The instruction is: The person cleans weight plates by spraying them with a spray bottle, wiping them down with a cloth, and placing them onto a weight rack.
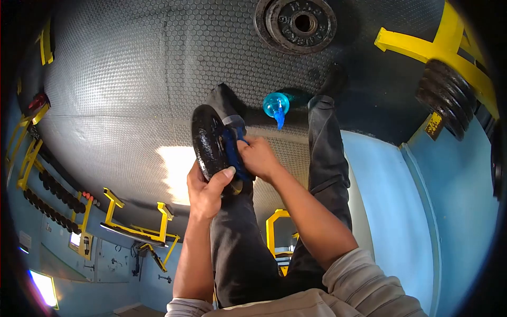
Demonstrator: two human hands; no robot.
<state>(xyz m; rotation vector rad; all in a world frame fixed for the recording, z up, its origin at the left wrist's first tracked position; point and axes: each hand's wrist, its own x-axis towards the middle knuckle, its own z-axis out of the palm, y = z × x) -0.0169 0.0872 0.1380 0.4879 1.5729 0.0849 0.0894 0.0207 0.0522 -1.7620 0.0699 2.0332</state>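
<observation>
A black, glossy weight plate (207,140) stands on edge over my left leg. My left hand (205,193) grips its lower rim, thumb on the side facing right. Bunched against that same side is a dark blue cloth (231,150), held in the closed fingers of my right hand (259,158). Part of the plate's face is hidden behind the cloth and hand. Between my feet, on the floor, is a translucent turquoise bottle (275,104) with a blue top, seen from above.
Weight plates (303,24) lie stacked on the black studded floor mat (211,68) ahead. At right, a yellow rack (417,45) carries several more black plates (446,95) near a blue wall (459,174). Dumbbells (50,211) and a yellow-framed bench (137,232) are at left.
</observation>
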